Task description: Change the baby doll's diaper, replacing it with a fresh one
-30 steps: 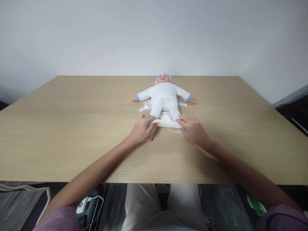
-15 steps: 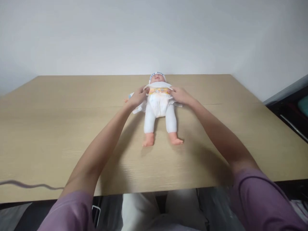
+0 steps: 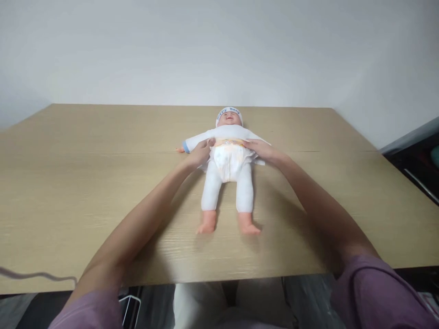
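Observation:
A baby doll (image 3: 211, 187) in white clothes lies on its back, head away from me and bare feet toward me. Around its hips is a white diaper (image 3: 229, 163) with an orange patterned waistband. My left hand (image 3: 202, 151) is closed at the left side of that waistband, thumb and fingers against the diaper's edge. On the opposite side, my right hand (image 3: 260, 149) grips the waistband, its fingers reaching over the front. Ruffled white material sticks out under both hands. The doll wears a white headband (image 3: 228, 110) with blue lettering.
The doll lies on a wide light-wood table (image 3: 103, 192) with a thin seam across it. A grey cable (image 3: 37, 275) runs along the near left edge. A pale wall (image 3: 192, 50) rises behind. Dark furniture (image 3: 414, 160) stands at the right.
The doll has come closer to me. Its shirt front, raised before, now lies flat on the chest, and both sleeves are spread out. My hands remain at its waist.

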Demonstrator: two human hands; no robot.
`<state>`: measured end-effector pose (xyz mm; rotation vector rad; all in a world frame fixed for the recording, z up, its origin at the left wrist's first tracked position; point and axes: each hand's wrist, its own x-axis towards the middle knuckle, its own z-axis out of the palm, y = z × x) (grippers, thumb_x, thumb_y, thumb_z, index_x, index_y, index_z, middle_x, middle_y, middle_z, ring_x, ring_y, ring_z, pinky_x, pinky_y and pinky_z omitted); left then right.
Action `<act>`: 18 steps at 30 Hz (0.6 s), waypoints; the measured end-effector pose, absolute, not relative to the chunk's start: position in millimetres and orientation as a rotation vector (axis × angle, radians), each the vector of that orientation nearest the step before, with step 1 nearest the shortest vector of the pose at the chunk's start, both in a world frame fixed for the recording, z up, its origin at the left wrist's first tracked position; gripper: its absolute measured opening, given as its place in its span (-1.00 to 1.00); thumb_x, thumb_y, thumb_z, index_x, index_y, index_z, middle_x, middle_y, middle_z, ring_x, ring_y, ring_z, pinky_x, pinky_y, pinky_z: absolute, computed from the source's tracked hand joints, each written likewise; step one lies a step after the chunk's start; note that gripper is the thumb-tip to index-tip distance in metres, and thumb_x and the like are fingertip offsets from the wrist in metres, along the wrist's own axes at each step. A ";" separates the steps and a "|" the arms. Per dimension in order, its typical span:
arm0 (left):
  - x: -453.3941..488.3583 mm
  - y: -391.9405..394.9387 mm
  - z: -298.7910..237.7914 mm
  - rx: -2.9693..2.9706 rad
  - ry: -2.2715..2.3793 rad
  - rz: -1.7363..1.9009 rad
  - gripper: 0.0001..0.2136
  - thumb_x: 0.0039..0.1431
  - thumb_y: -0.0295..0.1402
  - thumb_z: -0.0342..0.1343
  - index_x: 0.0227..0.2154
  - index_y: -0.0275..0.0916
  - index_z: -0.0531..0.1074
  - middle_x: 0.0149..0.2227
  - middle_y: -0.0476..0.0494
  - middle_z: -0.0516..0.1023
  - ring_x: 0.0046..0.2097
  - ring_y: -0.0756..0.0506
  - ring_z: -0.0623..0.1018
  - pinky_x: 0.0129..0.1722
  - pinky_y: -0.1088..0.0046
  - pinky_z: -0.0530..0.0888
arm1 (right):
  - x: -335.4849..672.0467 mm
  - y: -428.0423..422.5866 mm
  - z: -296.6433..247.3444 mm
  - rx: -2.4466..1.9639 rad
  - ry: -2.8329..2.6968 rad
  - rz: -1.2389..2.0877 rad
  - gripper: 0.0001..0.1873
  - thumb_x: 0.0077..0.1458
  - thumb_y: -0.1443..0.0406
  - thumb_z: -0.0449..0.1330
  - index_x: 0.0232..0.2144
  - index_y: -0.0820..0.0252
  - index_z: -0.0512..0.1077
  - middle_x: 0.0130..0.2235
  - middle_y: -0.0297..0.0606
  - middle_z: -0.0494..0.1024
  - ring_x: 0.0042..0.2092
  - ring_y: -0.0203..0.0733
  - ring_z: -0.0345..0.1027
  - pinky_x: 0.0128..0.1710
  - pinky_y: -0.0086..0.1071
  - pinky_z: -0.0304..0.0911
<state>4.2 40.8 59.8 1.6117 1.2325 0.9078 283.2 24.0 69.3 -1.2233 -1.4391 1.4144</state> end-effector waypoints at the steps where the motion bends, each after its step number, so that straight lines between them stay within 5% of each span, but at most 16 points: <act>1: 0.8 29.3 62.2 1.629 1.229 0.870 -0.50 0.42 0.19 0.07 -0.16 -0.19 0.59 -0.12 -0.30 0.70 0.10 -0.39 0.64 0.23 0.09 0.54 | 286.6 10.9 69.5 -1.211 -1.469 1.443 -0.55 0.20 -0.11 0.48 -0.13 0.12 0.71 0.03 -0.18 0.76 0.09 0.03 0.61 0.19 -0.16 0.48; 7: -10.2 -13.6 78.5 1.723 1.232 0.719 -0.51 0.46 0.18 0.00 -0.31 -0.16 0.42 -0.31 -0.13 0.56 -0.18 -0.22 0.57 -0.07 0.23 0.54 | 297.6 -30.4 71.7 -1.231 -1.663 1.298 -0.38 0.19 -0.29 0.40 -0.13 0.09 0.63 -0.08 -0.23 0.72 -0.06 -0.03 0.56 0.00 -0.22 0.45; 13: -13.2 -5.2 93.6 1.857 1.436 0.822 -0.78 0.41 -0.10 0.14 -0.12 -0.14 0.49 -0.01 -0.17 0.67 -0.03 -0.22 0.61 0.09 0.15 0.53 | 306.0 -44.9 53.9 -1.388 -1.612 0.827 -0.47 0.21 -0.22 0.35 -0.14 0.08 0.50 -0.21 -0.19 0.67 -0.21 -0.04 0.55 -0.13 -0.15 0.48; 18: 6.0 -27.6 113.9 2.240 1.298 1.030 -0.79 0.46 -0.17 0.12 -0.02 -0.14 0.53 0.10 -0.24 0.65 0.11 -0.28 0.56 0.19 0.07 0.48 | 328.6 -86.4 28.2 -1.477 -1.910 0.332 -0.73 0.38 0.04 0.22 -0.12 0.08 0.51 -0.14 -0.11 0.69 -0.09 0.07 0.56 0.06 -0.02 0.41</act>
